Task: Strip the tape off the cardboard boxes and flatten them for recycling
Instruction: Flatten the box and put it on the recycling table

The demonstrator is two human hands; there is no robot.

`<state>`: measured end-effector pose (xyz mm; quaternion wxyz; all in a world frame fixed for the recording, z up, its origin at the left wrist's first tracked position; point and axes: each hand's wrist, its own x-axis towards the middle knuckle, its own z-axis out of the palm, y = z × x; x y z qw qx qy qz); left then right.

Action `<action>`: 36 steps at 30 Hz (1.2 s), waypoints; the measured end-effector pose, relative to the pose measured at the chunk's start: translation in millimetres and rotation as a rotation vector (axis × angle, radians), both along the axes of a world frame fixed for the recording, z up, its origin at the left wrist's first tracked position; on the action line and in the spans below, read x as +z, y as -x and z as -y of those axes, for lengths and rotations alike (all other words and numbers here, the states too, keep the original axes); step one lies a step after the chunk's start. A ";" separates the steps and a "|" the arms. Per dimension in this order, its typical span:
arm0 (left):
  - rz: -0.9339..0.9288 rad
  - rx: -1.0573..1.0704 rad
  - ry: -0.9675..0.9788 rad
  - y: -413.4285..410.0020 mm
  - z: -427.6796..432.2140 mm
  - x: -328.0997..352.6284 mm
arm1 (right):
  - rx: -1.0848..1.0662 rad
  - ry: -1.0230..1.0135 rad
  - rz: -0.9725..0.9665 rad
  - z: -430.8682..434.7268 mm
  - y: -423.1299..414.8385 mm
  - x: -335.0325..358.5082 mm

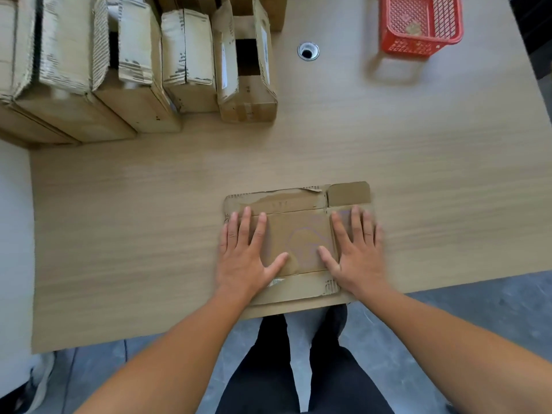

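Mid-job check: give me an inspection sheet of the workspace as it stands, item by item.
Surface: light wood-grain table, with a round metal-rimmed hole towards its far side.
Job's things: flat brown cardboard box lying at the near edge, its far flap torn on the surface; upright brown cardboard boxes in a row at far left, not yet flattened.
Clutter: red plastic mesh basket at far right, with something small and pale inside, too blurred to identify.
Hands: left hand and right hand both press flat on the flat box, fingers straight.
Cables: nothing seen.
Surroundings: grey floor below the table edge; the person's black trousers.
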<state>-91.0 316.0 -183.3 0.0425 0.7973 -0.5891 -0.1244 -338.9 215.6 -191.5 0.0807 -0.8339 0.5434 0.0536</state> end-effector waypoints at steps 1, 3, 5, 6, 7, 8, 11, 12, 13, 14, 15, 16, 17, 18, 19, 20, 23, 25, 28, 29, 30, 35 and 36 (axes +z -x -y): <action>-0.001 -0.002 -0.013 0.3 1.1 1.7 | -0.001 -0.014 -0.001 0.9 -1.2 2.0; -0.010 0.020 -0.036 1.1 5.1 7.4 | -0.005 -0.033 0.011 2.8 -2.1 7.9; -0.046 0.062 -0.050 2.4 11.5 13.8 | -0.015 -0.066 0.027 8.0 -1.5 13.8; -0.058 0.069 -0.040 2.7 13.9 14.5 | -0.017 -0.073 0.049 9.9 -0.3 15.8; -0.054 0.064 -0.024 3.1 13.7 13.5 | -0.019 -0.064 0.075 10.0 1.2 15.9; -0.041 0.047 -0.009 3.4 12.7 11.7 | -0.017 -0.045 0.096 9.5 2.7 13.9; -0.045 0.013 0.002 1.5 7.9 3.0 | 0.010 0.013 0.103 6.1 6.5 2.9; -0.071 0.017 -0.006 -1.2 9.3 2.5 | 0.014 0.014 0.097 6.9 5.6 2.4; -0.122 0.012 -0.033 -5.1 12.0 4.2 | 0.017 -0.008 0.098 8.6 4.3 4.4; -0.181 -0.004 -0.080 -9.8 14.2 8.1 | 0.016 -0.048 0.104 10.0 3.0 9.5; -0.241 -0.015 -0.128 -15.3 15.3 11.8 | 0.000 -0.091 0.113 11.7 2.9 15.7; -0.288 -0.008 -0.173 -20.6 15.9 16.1 | -0.040 -0.141 0.119 15.0 2.1 22.2; -0.312 0.036 -0.215 -24.6 13.2 21.4 | -0.115 -0.211 0.127 17.3 1.8 28.4; -0.299 0.125 -0.253 -25.3 6.7 26.9 | -0.211 -0.258 0.113 15.9 3.7 33.4; -0.270 0.243 -0.280 -21.5 -0.9 31.2 | -0.297 -0.259 0.071 12.9 6.6 36.9; -0.251 0.353 -0.297 -13.4 -9.2 35.3 | -0.336 -0.222 0.029 7.2 9.1 39.4; -0.337 0.511 -0.276 22.7 -19.2 49.7 | -0.314 -0.176 0.112 -8.7 14.6 48.5; -0.406 0.584 -0.214 36.4 -12.1 59.5 | -0.349 -0.242 0.206 -9.2 25.1 52.1; -0.536 0.563 -0.073 42.4 4.2 69.9 | -0.393 -0.354 0.422 -0.4 55.7 63.0; -0.585 0.534 -0.048 43.7 9.7 73.2 | -0.408 -0.367 0.488 1.5 67.9 66.0; -0.607 0.494 -0.031 50.3 18.8 78.3 | -0.425 -0.362 0.533 3.7 84.7 71.6; -0.629 0.368 -0.006 109.2 64.8 102.4 | -0.549 -0.273 0.609 17.1 159.8 100.6; -0.638 0.343 0.000 127.9 74.1 108.8 | -0.577 -0.264 0.614 20.1 179.6 108.8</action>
